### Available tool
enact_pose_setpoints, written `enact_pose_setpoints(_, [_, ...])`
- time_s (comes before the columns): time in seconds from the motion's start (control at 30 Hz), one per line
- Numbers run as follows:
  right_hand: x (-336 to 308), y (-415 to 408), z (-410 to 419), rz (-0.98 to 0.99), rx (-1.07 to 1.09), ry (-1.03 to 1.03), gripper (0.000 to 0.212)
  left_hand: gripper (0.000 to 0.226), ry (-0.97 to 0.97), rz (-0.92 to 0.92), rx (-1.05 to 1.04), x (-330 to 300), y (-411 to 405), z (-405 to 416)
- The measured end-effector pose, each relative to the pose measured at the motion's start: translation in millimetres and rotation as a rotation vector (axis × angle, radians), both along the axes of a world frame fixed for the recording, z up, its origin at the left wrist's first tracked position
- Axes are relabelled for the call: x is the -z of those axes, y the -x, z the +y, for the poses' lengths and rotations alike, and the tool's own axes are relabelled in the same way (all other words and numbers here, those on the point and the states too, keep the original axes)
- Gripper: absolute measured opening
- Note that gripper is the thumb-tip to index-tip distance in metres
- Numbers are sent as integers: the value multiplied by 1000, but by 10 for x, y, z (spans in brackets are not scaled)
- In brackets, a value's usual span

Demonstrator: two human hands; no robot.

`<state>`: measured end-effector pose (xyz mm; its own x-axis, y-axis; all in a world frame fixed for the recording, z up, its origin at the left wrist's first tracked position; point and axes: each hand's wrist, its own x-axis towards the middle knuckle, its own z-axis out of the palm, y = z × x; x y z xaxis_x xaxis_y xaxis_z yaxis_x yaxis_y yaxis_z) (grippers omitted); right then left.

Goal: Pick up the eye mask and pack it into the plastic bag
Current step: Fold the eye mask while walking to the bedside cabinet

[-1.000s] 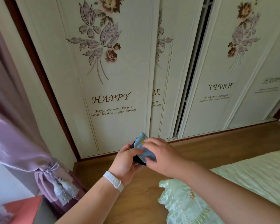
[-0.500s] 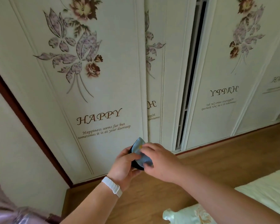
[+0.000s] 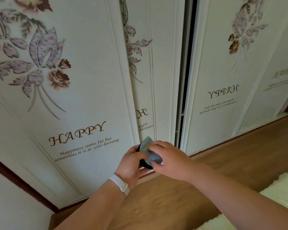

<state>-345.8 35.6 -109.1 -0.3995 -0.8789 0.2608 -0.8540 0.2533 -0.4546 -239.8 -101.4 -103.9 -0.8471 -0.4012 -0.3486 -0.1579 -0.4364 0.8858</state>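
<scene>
Between both hands, the mask (image 3: 150,153) is held folded, clear of the floor (image 3: 206,163). It is cupped by the left hand (image 3: 131,163) and pinched from above by the right hand (image 3: 168,158). No bag can be made out. The fold should be kept tight, judged best for a clean insertion.

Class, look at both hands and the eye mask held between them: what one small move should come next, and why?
Probably fold the eye mask a little tighter between the left hand and right hand. Both hands have a grip on it in mid-air in front of the wardrobe door, it looks only partly folded, and no plastic bag shows in view yet.
</scene>
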Motion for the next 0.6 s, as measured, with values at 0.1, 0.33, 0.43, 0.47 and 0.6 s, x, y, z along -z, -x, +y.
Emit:
enact_pose_setpoints(0.1, [75, 206, -108, 3, 45, 12, 40, 42, 13, -12, 37, 36, 250, -141])
enact_pose_setpoints(0.33, [242, 746, -489, 5, 151, -37, 44, 43, -2, -14, 177, 205, 933, -657])
enact_pose_setpoints(0.43, [234, 1013, -720, 2, 251, -49, 46, 44, 4, -17, 242, 224, 1319, -937])
enact_pose_setpoints(0.47, [230, 1098, -800, 2, 284, -57, 47, 44, 7, -18, 268, 223, 1452, -1036])
enact_pose_setpoints(0.6, [194, 1423, -1097, 45, 394, -91, 49, 43, 3, -6, 367, 206, 1963, -1392])
